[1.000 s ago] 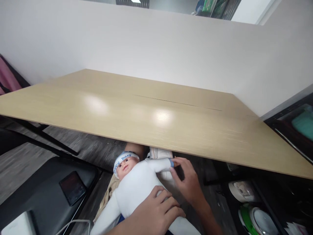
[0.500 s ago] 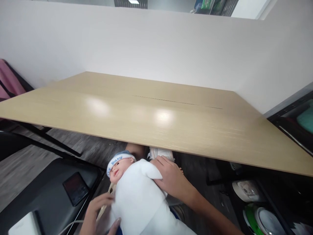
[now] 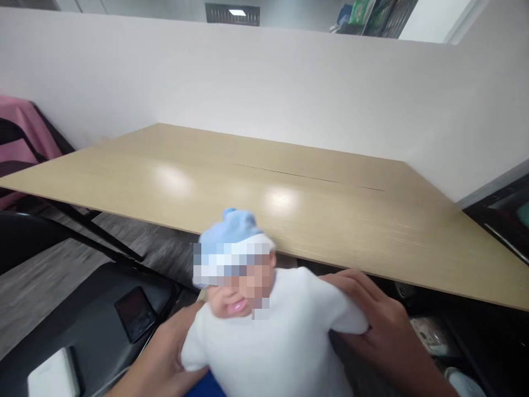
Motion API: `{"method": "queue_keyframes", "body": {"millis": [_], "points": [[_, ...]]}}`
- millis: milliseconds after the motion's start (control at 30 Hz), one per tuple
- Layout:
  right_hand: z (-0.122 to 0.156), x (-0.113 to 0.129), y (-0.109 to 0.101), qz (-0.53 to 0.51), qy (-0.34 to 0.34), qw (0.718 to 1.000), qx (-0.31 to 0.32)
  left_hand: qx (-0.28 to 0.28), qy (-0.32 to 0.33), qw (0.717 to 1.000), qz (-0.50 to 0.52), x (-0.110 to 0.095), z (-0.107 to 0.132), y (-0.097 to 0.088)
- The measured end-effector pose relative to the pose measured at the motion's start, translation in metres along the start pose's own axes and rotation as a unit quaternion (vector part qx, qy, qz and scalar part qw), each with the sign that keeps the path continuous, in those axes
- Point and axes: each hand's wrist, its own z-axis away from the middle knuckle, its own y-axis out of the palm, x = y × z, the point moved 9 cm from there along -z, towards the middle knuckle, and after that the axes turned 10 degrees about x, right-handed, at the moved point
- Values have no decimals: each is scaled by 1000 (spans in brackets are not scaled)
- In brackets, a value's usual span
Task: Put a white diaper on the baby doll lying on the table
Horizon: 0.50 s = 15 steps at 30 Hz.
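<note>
A baby doll (image 3: pixel 273 336) with a white cloth body and a light-blue and white cap (image 3: pixel 229 231) is held upright in front of me, facing me, at the table's near edge. My left hand (image 3: pixel 173 347) is closed around its arm at the left of the view. On the other side, my right hand (image 3: pixel 367 309) grips the other arm, with the fingers behind it and the thumb beneath. The doll's lower part is cut off by the bottom of the view.
A wooden table (image 3: pixel 330 220) stands ahead against a white partition (image 3: pixel 268 82). At left, a black chair (image 3: pixel 95 320) bears a dark phone (image 3: pixel 135 313) and a white power bank (image 3: pixel 53 375). A pink cloth (image 3: pixel 37 121) hangs farther back. Packaged items (image 3: pixel 432 333) sit beneath the table at right.
The doll has risen from lying tilted low over my lap to upright, its head now overlapping the table edge. My right hand has moved right along with its arm; my left hand has closed.
</note>
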Motion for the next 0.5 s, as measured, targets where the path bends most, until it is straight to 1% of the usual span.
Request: {"method": "queue_keyframes", "body": {"millis": [67, 133, 233, 300, 333, 400, 500], "points": [[3, -23, -13, 14, 59, 998, -14, 17, 9, 999, 27, -16, -31, -19], [-1, -49, -20, 21, 115, 993, -30, 19, 17, 1000, 10, -29, -72, -40], [-11, -89, -25, 35, 192, 978, -73, 22, 7, 999, -35, -31, -132, -63], [-15, -110, -23, 41, 214, 972, -91, 25, 5, 997, -69, -25, -161, -72], [-16, -118, -20, 42, 215, 971, -91, 26, 3, 996, -86, -21, -171, -75], [-15, -130, -13, 45, 208, 973, -87, 31, -5, 993, -117, -10, -182, -79], [-4, -143, -10, 65, 193, 972, -116, 27, -19, 988, -151, 11, -184, -83]]}}
